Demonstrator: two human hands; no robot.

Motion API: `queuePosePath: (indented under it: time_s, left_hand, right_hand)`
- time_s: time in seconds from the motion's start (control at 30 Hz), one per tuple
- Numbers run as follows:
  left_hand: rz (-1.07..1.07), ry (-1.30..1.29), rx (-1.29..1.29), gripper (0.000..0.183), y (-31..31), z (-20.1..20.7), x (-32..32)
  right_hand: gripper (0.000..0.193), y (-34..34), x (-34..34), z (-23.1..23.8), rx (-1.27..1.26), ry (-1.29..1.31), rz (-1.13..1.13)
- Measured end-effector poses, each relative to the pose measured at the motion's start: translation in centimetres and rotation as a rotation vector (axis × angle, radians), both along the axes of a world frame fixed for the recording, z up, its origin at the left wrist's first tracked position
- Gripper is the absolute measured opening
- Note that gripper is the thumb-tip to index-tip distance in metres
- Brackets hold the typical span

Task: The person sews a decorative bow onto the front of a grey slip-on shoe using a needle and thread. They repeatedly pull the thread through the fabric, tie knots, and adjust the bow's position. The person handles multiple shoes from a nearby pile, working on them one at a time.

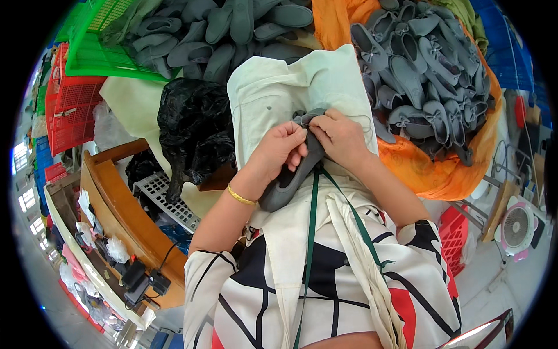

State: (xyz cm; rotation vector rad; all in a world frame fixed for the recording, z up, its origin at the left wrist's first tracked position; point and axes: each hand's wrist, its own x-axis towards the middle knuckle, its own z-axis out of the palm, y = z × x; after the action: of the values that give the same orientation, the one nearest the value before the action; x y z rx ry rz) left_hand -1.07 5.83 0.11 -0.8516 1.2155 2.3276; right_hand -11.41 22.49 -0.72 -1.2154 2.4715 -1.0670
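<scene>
A grey slip-on shoe lies slantwise on my lap over a pale cloth, its heel toward me on the left and its toe pointing away. My right hand grips the toe end, fingers bent round its right side. My left hand is closed in a pinch just left of the toe, above the shoe's opening. Whatever sits between those left fingertips is too small to make out. A small dark trim shows at the toe between both hands, partly covered by fingers.
Grey shoes fill a green crate at the far left. More, several with bows, are heaped on an orange sack at the right. Left of my lap are a black plastic bag and a wooden drawer. A small fan stands right.
</scene>
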Motion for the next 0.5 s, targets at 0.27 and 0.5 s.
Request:
queuePosePath:
  time_s: [0.27,0.5]
  left_hand:
    - [-0.008,0.245,-0.591,0.011,-1.1,-2.7,-0.9]
    - [-0.073,0.032,-0.524,0.014,-1.3,-0.8,-0.8]
  right_hand:
    - [0.007,-0.5,-1.1,0.5,0.112,0.206,0.157]
    - [0.011,-1.7,0.4,-0.7,-0.141,-0.134,0.024]
